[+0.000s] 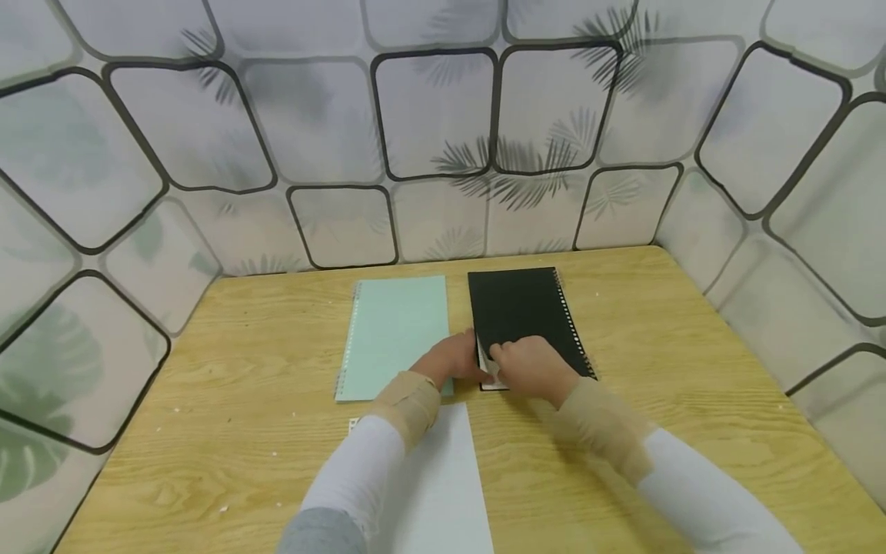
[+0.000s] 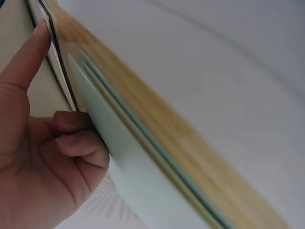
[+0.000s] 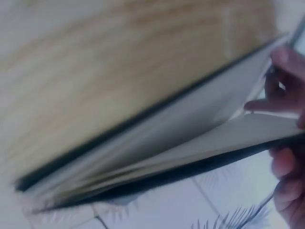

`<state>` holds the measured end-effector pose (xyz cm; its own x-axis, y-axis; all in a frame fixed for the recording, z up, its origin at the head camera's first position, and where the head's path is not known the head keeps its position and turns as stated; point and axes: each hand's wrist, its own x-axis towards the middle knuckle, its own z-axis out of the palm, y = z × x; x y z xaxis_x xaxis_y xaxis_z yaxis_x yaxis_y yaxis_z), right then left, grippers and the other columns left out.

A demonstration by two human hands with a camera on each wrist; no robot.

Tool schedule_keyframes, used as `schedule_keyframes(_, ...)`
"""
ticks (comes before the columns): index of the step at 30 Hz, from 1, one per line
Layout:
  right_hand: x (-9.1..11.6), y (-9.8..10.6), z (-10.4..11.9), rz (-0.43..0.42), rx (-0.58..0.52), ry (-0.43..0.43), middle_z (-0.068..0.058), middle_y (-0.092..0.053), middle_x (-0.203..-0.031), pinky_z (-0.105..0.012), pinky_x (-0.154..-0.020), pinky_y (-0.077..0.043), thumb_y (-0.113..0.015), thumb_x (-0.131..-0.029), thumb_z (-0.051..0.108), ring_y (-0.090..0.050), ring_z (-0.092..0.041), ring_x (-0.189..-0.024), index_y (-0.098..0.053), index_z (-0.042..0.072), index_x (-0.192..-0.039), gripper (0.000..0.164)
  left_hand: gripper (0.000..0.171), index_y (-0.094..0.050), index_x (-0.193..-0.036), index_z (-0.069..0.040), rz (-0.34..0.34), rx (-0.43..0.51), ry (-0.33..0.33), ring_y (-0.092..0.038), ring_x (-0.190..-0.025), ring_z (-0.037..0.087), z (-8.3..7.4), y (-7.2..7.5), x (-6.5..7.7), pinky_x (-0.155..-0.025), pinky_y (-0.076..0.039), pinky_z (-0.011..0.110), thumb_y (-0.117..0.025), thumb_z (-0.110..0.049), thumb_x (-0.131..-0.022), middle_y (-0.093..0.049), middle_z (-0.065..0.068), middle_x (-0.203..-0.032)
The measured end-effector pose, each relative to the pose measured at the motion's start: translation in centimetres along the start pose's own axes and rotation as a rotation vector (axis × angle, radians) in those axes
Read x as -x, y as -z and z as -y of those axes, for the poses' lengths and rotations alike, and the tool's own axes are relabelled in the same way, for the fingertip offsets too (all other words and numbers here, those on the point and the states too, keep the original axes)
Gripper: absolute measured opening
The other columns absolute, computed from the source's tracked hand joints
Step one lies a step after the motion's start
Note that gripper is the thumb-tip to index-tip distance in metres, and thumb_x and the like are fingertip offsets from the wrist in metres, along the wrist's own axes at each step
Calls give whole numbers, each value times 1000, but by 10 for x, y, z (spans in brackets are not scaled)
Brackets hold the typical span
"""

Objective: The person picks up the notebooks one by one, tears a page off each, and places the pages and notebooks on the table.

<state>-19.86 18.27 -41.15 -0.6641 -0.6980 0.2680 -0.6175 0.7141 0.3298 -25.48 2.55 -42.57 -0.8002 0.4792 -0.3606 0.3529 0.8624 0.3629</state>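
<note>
A black spiral notebook (image 1: 519, 304) lies on the table, its coils on the right and its lower left corner raised to show white pages (image 3: 190, 138). My right hand (image 1: 533, 369) pinches the lifted cover and some pages at that corner. My left hand (image 1: 457, 358) lies at the notebook's left edge; one straight digit (image 2: 33, 55) presses on the edge of the pages while other fingers are bent, holding nothing visible. Beside it is a mint green spiral notebook (image 1: 394, 331), coils on the left, close to my bent left fingers in the left wrist view.
White paper (image 1: 443, 485) lies at the front, partly under my left forearm. The wooden table (image 1: 228, 369) carries a few tiny white scraps. A patterned wall covering (image 1: 436, 115) rises behind the table and along both sides.
</note>
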Motion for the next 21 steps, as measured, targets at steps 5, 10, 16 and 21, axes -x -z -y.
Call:
schedule_keyframes(5,5,17,-14,-64,130,4,2,-38,-48,-22,-38,-17,-66,-79,11,-18,-8,-40,-49,15,-132,56,91,-17,-149,-24,76,-36,46,-43,-131,23,-4,4,0,-107,-37,38,-69,-49,-77,-41,7,-145)
schedule_keyframes(10,20,32,-37,-190,42,-42,-2,-47,-52,-23,-37,-21,-68,-74,10,-20,-8,-41,-62,8,-119,45,89,-19,-148,-25,97,-55,50,-37,-135,22,-5,3,0,-109,-34,38,-67,-52,-78,-37,7,-148)
schedule_keyframes(16,47,48,-71,-379,-34,-193,-3,-45,-47,-21,-38,-17,-59,-75,9,-18,-5,-40,-67,2,-108,35,90,-19,-148,-25,81,-31,65,-31,-139,22,-4,3,-2,-112,-29,40,-67,-52,-77,-32,6,-151)
schedule_keyframes(21,78,53,-88,-424,8,-338,-7,-50,-47,-22,-37,-16,-67,-76,13,-17,-5,-37,-66,3,-111,36,94,-18,-149,-21,87,-11,75,-31,-139,22,-5,4,0,-112,-29,39,-69,-51,-76,-32,5,-151)
